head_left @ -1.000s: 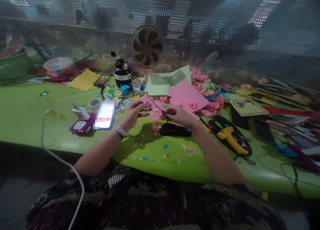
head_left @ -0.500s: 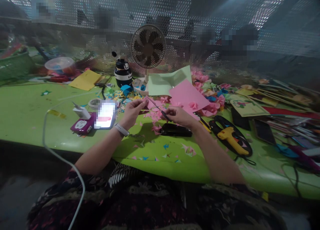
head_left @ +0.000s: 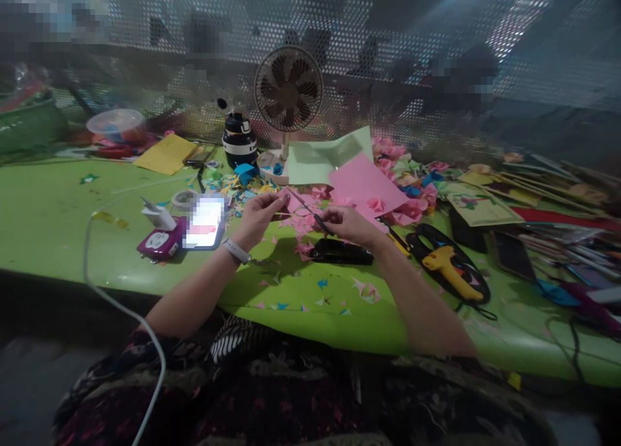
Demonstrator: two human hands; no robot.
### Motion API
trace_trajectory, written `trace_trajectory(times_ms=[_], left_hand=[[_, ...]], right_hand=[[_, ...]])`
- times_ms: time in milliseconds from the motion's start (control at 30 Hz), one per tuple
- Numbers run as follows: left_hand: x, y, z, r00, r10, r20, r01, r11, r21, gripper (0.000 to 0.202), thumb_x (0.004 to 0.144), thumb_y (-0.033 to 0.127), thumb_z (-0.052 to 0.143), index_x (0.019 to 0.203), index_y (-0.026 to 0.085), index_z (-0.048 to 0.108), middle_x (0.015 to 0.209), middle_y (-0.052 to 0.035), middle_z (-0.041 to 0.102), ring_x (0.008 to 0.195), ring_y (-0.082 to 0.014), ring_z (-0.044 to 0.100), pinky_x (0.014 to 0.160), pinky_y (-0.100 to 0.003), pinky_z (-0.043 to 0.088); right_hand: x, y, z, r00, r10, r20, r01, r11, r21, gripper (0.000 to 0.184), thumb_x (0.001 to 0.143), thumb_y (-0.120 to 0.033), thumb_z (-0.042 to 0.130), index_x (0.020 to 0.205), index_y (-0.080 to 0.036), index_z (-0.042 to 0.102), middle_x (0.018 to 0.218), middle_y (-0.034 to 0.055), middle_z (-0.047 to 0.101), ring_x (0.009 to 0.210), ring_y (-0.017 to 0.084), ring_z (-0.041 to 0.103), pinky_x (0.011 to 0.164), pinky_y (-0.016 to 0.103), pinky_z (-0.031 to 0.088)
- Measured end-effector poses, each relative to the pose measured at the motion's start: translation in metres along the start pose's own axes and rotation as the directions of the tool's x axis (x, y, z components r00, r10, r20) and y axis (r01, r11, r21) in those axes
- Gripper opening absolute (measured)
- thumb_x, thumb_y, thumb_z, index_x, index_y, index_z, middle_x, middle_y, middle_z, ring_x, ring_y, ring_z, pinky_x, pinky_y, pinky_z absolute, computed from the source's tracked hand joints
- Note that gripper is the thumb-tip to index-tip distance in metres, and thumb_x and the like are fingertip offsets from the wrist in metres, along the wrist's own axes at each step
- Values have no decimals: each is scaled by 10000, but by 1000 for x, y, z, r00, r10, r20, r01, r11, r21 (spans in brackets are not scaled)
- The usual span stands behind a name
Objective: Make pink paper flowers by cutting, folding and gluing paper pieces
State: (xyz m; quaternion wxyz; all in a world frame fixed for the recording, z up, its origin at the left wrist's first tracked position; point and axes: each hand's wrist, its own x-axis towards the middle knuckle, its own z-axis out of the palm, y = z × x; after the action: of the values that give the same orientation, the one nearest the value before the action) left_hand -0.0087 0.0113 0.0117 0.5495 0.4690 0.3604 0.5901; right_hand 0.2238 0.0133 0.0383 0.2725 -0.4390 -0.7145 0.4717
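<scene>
My left hand pinches a small piece of pink paper between thumb and fingers. In my right hand is a pair of scissors, fingers closed round the dark handles, with the blades pointing up and left against the pink paper. Whether the blades are parted I cannot tell. Pink paper scraps lie beneath both hands. Just below my right hand rests a black stapler-like object. A larger pink sheet lies behind my right hand, partly over a pale green sheet.
A small fan and a dark bottle stand at the back. A lit phone and a purple power adapter are on the left. To the right lie a yellow glue gun, a dark phone and pink paper flowers.
Almost nothing differs. Both hands keep their hold on the pink paper and scissors, and the view has shifted very slightly.
</scene>
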Motion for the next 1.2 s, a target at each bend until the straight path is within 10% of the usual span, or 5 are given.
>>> trace_trajectory(times_ms=[467,667,1200], left_hand=[[0,-2,5,980,-200,-18,183,925,-333,261,811,125,718,1059,209,720,987,-15,759,827,-90,713,848,-223,592],[-7,4,13,969,-220,110,246,896,-369,280,874,99,605,1119,202,691,1337,-75,687,1279,-186,630,1045,-301,539],[3,-3,5,948,-318,22,300,865,-402,205,856,165,628,1047,146,700,1177,-116,755,1201,-207,680,1007,-308,571]], right_hand=[[-1,-3,1,1000,-1,9,1,1000,-21,511,681,-651,787,734,-189,575,727,0,586,688,130,534,627,284,419],[-3,-6,4,999,32,42,-30,999,-41,488,685,-631,780,703,-204,544,665,-18,560,634,133,530,615,295,418],[-7,-10,-3,977,147,156,-127,983,-130,476,725,-636,750,698,-179,619,626,10,647,520,94,453,498,251,272]])
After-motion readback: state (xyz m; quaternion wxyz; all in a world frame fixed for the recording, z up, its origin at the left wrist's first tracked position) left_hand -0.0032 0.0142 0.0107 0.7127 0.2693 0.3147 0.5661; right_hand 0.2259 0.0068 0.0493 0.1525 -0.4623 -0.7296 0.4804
